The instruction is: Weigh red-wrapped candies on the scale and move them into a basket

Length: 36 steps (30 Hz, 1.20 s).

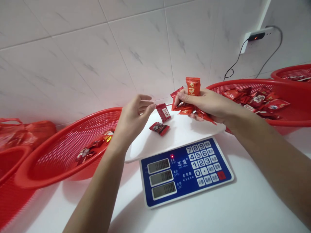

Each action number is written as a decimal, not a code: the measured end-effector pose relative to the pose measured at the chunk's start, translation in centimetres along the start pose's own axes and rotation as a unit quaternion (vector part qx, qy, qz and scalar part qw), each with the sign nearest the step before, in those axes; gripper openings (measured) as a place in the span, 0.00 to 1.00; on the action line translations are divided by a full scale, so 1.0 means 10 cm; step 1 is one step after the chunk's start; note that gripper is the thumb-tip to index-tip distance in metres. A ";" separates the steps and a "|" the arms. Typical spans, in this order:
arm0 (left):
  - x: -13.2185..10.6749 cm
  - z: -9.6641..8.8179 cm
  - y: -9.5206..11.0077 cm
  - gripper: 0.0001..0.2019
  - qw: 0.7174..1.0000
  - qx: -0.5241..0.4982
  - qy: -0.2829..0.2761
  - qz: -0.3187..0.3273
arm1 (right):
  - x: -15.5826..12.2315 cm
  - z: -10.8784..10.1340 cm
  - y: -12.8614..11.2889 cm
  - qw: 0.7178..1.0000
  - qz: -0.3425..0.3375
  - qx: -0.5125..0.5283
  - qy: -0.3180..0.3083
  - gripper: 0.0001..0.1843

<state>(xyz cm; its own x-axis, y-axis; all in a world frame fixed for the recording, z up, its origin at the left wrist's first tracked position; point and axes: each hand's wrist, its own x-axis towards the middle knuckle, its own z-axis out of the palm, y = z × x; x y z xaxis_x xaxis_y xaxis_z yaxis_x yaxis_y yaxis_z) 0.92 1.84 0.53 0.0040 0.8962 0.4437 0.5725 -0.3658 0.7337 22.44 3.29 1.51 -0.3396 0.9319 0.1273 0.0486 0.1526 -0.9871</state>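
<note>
My left hand [136, 111] hovers over the white scale platter [179, 132], thumb and forefinger pinching the corner of a small red candy packet [163, 112] that hangs just above the platter. Another red packet [159, 128] lies flat on the platter below it. My right hand [206, 103] is closed around a bunch of red and orange candy packets [191, 97], one orange packet sticking up above the fingers. The scale's blue panel [186, 170] with three displays and a keypad faces me.
A red mesh basket [60, 152] at the left holds a few packets. Another red basket [286, 94] behind my right hand is heaped with packets, a third sits at far right. Red bags lie at far left. A wall socket with cable is up right.
</note>
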 end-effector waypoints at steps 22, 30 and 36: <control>-0.29 0.19 0.39 0.02 0.983 -0.035 -0.042 0.176 | -0.22 0.13 -0.09 0.961 -0.027 -0.247 -0.123 0.15; -0.28 0.17 0.38 0.01 0.983 -0.022 -0.051 0.176 | -0.19 0.13 -0.07 0.958 -0.015 -0.264 -0.114 0.11; -0.29 0.20 0.37 0.01 0.984 -0.030 -0.031 0.174 | -0.18 0.12 -0.04 0.960 -0.027 -0.252 -0.119 0.13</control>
<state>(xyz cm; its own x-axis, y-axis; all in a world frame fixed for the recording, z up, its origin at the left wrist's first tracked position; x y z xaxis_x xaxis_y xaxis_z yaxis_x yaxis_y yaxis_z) 4.68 -1.61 0.95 0.2424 0.7264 0.6431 0.4779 -0.6662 0.5725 21.89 1.10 1.56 -0.5571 0.8254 0.0916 0.4521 0.3939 -0.8003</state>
